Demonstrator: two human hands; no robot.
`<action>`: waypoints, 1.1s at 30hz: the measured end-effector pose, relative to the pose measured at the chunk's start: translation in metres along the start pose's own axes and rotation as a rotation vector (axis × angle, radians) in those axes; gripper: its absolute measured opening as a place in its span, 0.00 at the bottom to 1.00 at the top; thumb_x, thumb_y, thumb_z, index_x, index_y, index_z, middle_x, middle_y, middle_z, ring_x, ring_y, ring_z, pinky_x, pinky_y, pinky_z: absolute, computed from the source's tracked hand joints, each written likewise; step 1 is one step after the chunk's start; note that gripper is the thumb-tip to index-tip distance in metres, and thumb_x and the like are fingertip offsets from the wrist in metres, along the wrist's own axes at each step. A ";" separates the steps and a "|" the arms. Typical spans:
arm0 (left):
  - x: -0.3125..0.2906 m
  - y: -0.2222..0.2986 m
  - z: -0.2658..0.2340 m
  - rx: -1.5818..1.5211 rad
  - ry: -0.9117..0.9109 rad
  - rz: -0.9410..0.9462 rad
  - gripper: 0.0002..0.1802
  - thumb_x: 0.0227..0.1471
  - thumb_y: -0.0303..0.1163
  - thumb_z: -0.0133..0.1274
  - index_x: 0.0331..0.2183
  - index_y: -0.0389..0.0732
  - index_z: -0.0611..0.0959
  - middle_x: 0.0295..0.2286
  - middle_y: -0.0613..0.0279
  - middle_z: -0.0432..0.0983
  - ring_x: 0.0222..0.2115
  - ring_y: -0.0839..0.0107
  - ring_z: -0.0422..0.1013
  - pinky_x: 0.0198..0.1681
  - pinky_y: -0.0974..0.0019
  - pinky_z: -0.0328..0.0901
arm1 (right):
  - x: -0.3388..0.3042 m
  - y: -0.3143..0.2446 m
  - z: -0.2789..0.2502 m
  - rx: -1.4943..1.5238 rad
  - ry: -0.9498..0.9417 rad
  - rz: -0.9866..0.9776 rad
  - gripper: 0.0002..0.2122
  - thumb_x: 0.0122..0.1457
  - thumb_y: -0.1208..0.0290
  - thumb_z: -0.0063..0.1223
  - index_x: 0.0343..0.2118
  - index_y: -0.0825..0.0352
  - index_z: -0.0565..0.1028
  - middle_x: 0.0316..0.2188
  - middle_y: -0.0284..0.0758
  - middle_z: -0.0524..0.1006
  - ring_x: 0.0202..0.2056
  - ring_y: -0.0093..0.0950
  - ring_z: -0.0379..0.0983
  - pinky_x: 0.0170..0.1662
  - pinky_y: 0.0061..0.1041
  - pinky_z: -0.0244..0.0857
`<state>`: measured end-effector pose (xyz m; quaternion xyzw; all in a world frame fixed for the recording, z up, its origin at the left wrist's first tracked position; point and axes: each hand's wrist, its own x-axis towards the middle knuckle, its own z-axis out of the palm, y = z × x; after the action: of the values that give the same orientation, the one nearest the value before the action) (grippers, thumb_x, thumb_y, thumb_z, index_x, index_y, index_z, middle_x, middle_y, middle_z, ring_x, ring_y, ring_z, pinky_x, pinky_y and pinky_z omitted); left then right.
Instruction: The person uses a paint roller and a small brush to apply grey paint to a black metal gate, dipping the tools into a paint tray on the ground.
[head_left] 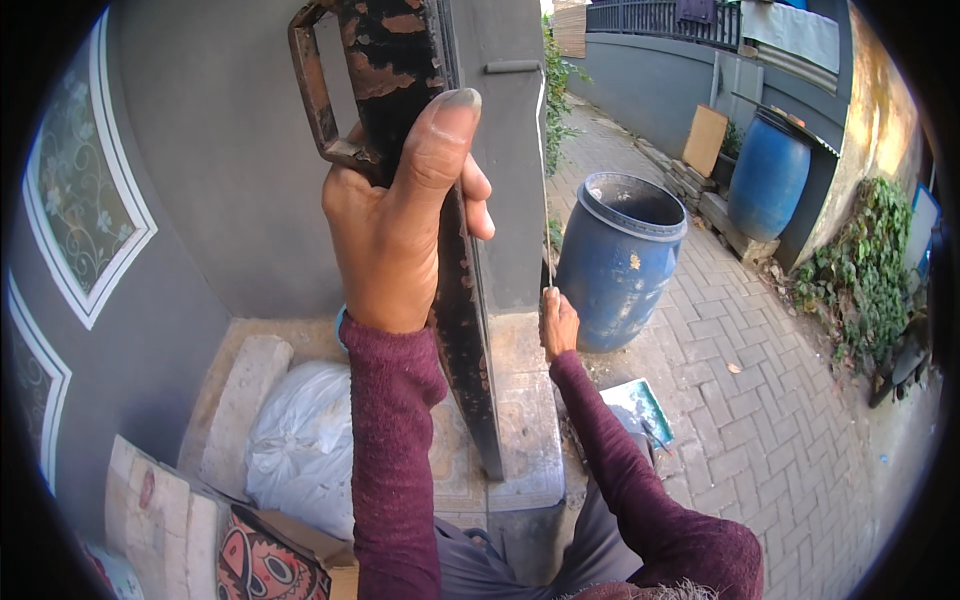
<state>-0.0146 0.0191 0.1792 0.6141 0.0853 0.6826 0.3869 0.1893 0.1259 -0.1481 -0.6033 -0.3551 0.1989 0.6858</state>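
My left hand (405,215) is wrapped around the edge of a black metal gate (465,330) with flaking, rusty paint, thumb on the near side. A rusty pull handle (308,90) sticks out of the gate just above that hand. Lower and to the right, my right hand (558,324) is closed on the lower end of a paint roller. Its thin rod runs up to the grey roller head (512,67), which lies against the grey wall pillar (505,180). The grip itself is mostly hidden by my fingers.
An open blue drum (625,275) stands right of my right hand. Below it lies a paint tray (640,410). A tied white sack (300,435) and a concrete block (245,405) sit at left. Another blue drum (768,175) stands farther along the paved lane (770,400).
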 end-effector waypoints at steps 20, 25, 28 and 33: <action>-0.002 0.000 0.011 0.056 0.065 -0.012 0.30 0.49 0.53 0.57 0.34 0.32 0.75 0.17 0.58 0.72 0.13 0.73 0.68 0.17 0.74 0.63 | -0.001 -0.004 0.005 -0.072 -0.074 0.073 0.26 0.64 0.47 0.37 0.25 0.69 0.70 0.10 0.34 0.68 0.10 0.26 0.67 0.15 0.28 0.61; -0.003 -0.004 0.005 0.112 0.027 0.017 0.31 0.49 0.56 0.56 0.35 0.33 0.75 0.18 0.59 0.73 0.14 0.74 0.69 0.17 0.77 0.66 | -0.061 0.066 0.003 -0.156 -0.087 0.186 0.25 0.63 0.47 0.37 0.25 0.69 0.70 0.11 0.35 0.69 0.12 0.27 0.67 0.17 0.28 0.62; -0.003 -0.007 0.000 0.162 0.008 0.048 0.32 0.49 0.57 0.55 0.35 0.33 0.75 0.18 0.59 0.74 0.14 0.74 0.70 0.19 0.76 0.68 | -0.088 0.094 -0.003 -0.238 -0.086 0.239 0.26 0.63 0.46 0.37 0.28 0.70 0.71 0.12 0.40 0.71 0.15 0.33 0.71 0.21 0.34 0.64; -0.001 -0.010 -0.004 0.139 -0.056 0.053 0.32 0.49 0.57 0.54 0.36 0.34 0.76 0.19 0.59 0.75 0.15 0.74 0.72 0.20 0.76 0.71 | -0.112 0.135 -0.014 -0.252 -0.069 0.263 0.26 0.62 0.46 0.38 0.27 0.70 0.71 0.12 0.40 0.70 0.15 0.33 0.71 0.22 0.34 0.63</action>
<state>-0.0138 0.0263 0.1721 0.6604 0.1055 0.6676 0.3272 0.1457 0.0633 -0.3073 -0.7186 -0.3184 0.2612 0.5603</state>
